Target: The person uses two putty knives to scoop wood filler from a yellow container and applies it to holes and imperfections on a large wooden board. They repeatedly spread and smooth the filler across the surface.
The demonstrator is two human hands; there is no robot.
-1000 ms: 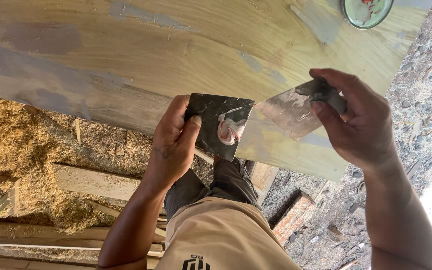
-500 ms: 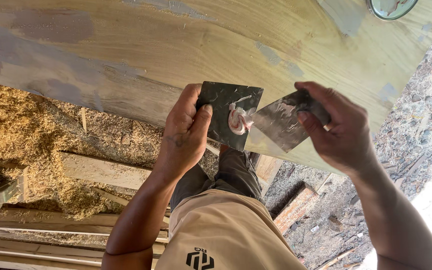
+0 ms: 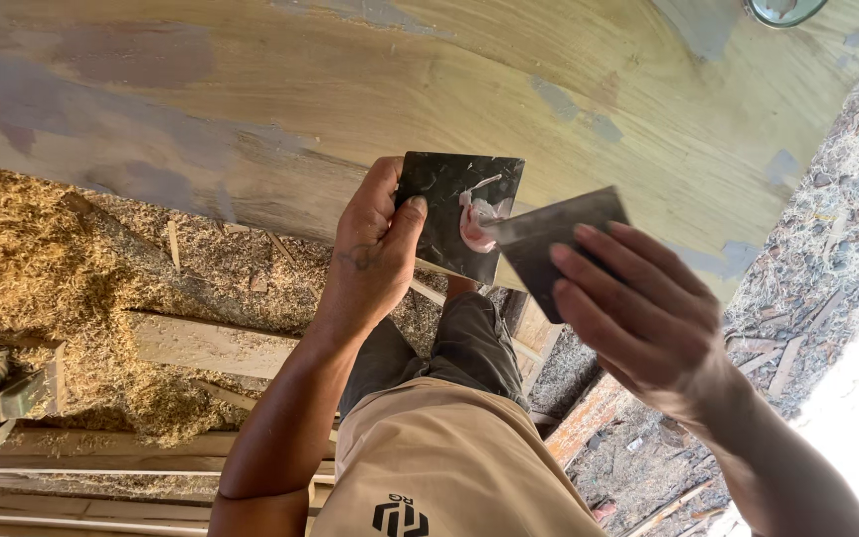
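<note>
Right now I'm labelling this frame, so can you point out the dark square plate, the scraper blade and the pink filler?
dark square plate (image 3: 439,214), head view, on its bare left half.
scraper blade (image 3: 559,239), head view, on the middle of the flat metal.
pink filler (image 3: 474,221), head view, on the blob on the plate.

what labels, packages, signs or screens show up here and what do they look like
No packages, signs or screens in view.
Printed emblem: on the tan shirt at the bottom edge, small, black, angular blocks.
Dark square plate: unlabelled, held in the left hand, with a pinkish-white dab of putty.
Grey scraper blade: unlabelled, held in the right hand, its corner at the putty.
</note>
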